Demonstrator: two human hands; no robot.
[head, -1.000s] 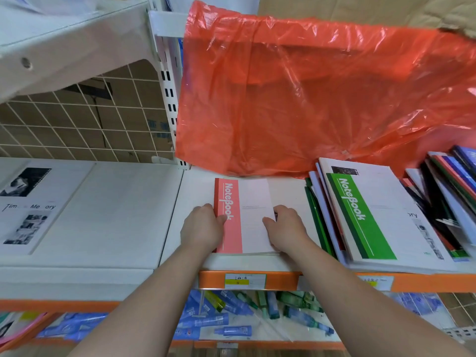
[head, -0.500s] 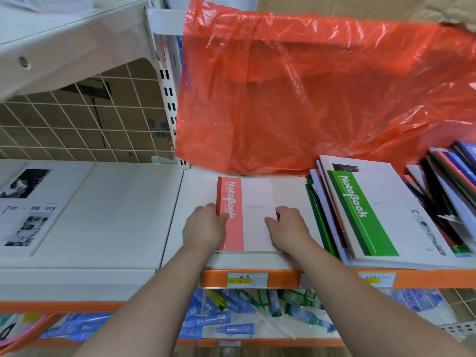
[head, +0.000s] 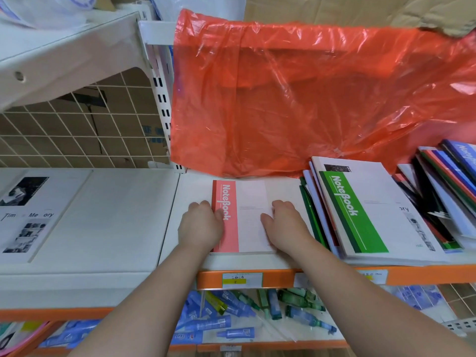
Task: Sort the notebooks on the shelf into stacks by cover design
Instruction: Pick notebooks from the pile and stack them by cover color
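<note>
I get a bright, even feed; the light seems to come from above, and what shadows there are look faint and soft-edged. The translucent red plastic bag (head: 322,104) throws white streaks of glare along its creases. The white half of the red-and-white paper notebook (head: 251,222) nearly bleaches into the white metal shelf (head: 116,215). The wide lens bows straight shelf edges near the borders, the corners go soft, and small print is unreadable.

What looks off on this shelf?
The notebook pile at right is a jumble: mixed covers fanned out and leaning, the green notebook lying skewed on top. A red plastic bag drapes down behind. The pink notebook, between left hand and right hand, sits roughly square.
</note>
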